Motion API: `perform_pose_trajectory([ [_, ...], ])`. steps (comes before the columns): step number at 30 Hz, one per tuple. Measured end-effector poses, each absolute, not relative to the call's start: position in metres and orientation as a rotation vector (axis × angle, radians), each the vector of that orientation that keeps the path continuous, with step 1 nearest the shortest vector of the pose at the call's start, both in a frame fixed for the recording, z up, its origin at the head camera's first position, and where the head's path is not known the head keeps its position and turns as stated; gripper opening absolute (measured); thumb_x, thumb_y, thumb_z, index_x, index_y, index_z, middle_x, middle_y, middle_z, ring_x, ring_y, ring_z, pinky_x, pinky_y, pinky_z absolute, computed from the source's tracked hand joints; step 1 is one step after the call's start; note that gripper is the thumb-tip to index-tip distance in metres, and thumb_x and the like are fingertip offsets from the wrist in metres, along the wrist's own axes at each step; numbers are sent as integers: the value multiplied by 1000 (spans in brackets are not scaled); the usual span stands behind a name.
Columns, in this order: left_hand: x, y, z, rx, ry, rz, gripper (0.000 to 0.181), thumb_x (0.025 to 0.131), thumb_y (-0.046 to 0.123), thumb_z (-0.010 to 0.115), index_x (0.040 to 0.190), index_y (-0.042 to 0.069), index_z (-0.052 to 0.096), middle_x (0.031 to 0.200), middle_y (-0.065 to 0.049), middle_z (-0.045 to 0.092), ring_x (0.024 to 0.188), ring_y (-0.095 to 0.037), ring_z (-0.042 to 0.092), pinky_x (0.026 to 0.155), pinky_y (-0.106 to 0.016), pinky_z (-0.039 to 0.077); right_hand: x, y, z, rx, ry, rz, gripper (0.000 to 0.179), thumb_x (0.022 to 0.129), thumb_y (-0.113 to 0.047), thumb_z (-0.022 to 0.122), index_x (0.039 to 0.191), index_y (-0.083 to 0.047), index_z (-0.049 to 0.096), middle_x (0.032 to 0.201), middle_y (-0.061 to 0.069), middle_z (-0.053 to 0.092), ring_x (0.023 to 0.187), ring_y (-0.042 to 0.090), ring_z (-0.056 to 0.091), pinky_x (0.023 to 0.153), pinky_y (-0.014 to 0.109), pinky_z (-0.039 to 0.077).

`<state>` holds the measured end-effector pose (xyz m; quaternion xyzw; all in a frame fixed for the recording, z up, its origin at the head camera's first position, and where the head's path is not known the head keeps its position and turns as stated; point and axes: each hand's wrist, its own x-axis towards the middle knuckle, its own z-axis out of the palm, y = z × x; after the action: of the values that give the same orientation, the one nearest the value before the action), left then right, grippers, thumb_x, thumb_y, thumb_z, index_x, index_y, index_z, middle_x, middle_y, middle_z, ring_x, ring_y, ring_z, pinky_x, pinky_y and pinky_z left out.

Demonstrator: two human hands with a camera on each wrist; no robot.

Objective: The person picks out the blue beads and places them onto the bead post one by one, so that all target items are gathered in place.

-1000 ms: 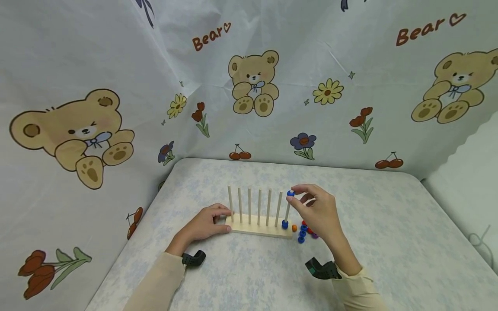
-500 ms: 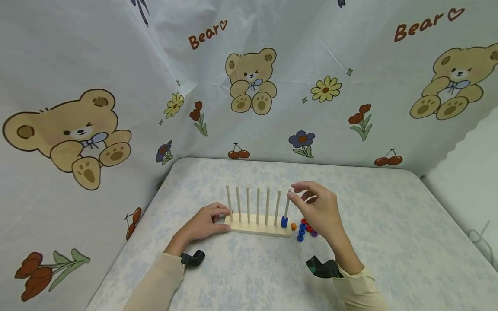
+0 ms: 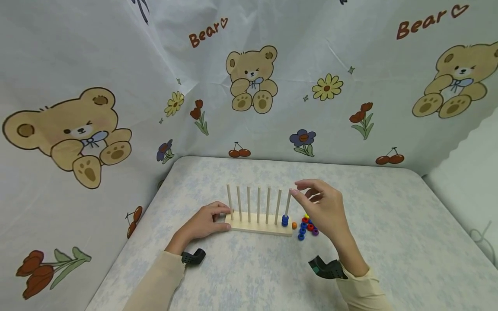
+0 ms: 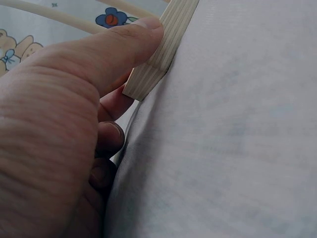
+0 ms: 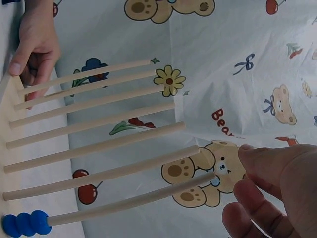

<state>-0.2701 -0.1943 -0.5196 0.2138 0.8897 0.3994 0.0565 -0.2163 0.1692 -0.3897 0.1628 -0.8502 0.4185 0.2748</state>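
A wooden rack (image 3: 256, 227) with seven upright pegs (image 3: 258, 205) sits on a pale, blue-mottled tabletop (image 3: 241, 272), its left end pinched between the thumb and fingers of the left hand (image 3: 205, 222). The right hand (image 3: 324, 206), holding nothing, hangs by the tip of the rightmost peg, thumb and forefinger parted and the other fingers loosely bent. Three blue beads (image 3: 285, 220) are stacked at the foot of that peg. An orange bead (image 3: 294, 225) lies just beside the rack's right end; next to it, loose beads (image 3: 302, 231) in blue, red, purple and yellow crowd together, the right hand partly covering them from above. Black mounts (image 3: 193, 257) ride on both wrists below cream sleeves (image 3: 153, 280). Behind, a pale sheet (image 3: 288, 26) carries winking cartoon bears (image 3: 253, 84), flowers (image 3: 327, 87) and cherries (image 3: 239, 153). Its brown lettering (image 3: 205, 33) reads "Bear" twice, a heart after each.
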Motion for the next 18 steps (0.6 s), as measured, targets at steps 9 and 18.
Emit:
perform_pose_trajectory([
  [9, -274, -195, -519, 660, 2710, 1230, 48, 81, 51, 81, 124, 34, 69, 119, 18, 60, 86, -14, 53, 74, -27, 47, -216, 179, -381, 365, -2263, 1129, 20, 89, -20, 79, 107, -12, 75, 97, 2, 73, 77, 8, 61, 71, 17, 52],
  [18, -274, -195, -523, 658, 2705, 1222, 46, 81, 50, 81, 123, 35, 69, 120, 19, 60, 84, -14, 54, 73, -28, 47, -213, 185, -381, 333, -2288, 1101, 21, 90, -22, 78, 108, -11, 75, 99, 4, 73, 77, 11, 61, 72, 15, 50],
])
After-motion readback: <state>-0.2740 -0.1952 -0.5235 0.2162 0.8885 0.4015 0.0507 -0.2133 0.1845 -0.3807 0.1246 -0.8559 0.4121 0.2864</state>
